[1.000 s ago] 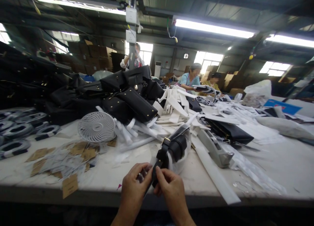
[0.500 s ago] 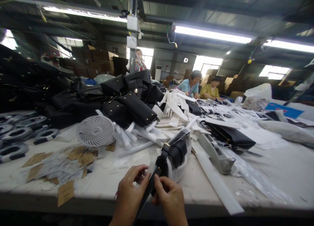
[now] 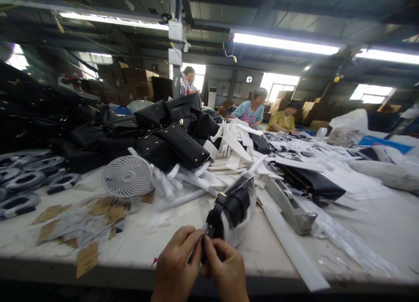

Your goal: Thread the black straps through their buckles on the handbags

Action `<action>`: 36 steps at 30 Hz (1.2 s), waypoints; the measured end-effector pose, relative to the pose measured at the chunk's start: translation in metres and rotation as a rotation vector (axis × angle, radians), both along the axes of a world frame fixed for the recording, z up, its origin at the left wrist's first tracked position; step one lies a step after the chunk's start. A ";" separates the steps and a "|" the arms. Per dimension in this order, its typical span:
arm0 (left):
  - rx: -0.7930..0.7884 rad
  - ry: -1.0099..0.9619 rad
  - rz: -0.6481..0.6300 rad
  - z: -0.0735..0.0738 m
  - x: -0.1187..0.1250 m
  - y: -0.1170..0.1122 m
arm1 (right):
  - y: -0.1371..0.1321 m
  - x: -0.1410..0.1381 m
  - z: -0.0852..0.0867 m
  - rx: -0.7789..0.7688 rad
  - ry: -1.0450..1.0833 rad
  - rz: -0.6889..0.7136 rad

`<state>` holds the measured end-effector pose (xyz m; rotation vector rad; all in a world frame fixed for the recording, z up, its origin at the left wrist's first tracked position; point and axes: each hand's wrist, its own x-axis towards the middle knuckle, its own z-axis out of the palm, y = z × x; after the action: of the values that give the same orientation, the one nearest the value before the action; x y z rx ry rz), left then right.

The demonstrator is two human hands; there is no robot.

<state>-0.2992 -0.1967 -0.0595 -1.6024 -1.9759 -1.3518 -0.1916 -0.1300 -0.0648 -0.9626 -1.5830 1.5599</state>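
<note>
Close together at the table's front edge, my left hand (image 3: 178,260) and my right hand (image 3: 225,265) pinch the near part of a black leather strap (image 3: 214,218). Their fingertips meet around it and hide most of the held part. A gold buckle (image 3: 221,197) sits farther up the strap. Just beyond the fingers lies a looped black leather bundle (image 3: 238,204) that the strap runs into, partly wrapped in white, filmy plastic (image 3: 250,210).
Black bags (image 3: 183,145) are heaped at the back left, beside white foam pieces (image 3: 232,147). A fan (image 3: 127,176), brown tags (image 3: 87,258) and coiled straps (image 3: 26,180) lie left. A grey tape dispenser (image 3: 291,212) and a white strip (image 3: 294,245) lie right. Several people work beyond.
My left hand has closed its fingers on the strap and come up against my right hand. The strap length that ran down between my wrists no longer shows there.
</note>
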 end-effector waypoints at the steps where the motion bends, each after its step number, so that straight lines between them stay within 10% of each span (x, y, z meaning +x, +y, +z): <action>1: -0.023 -0.025 -0.024 0.001 0.001 -0.001 | 0.000 0.000 0.001 -0.001 0.014 -0.007; 17: -0.284 -0.969 -0.197 0.007 -0.008 0.008 | -0.004 0.004 0.005 -0.006 -0.016 -0.043; 36: -0.047 -0.670 -0.087 0.005 0.008 0.008 | 0.000 0.005 0.005 -0.004 -0.025 -0.035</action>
<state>-0.2914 -0.1890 -0.0544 -1.3737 -2.3101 -2.0980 -0.1869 -0.1303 -0.0602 -1.0106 -1.5724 1.5337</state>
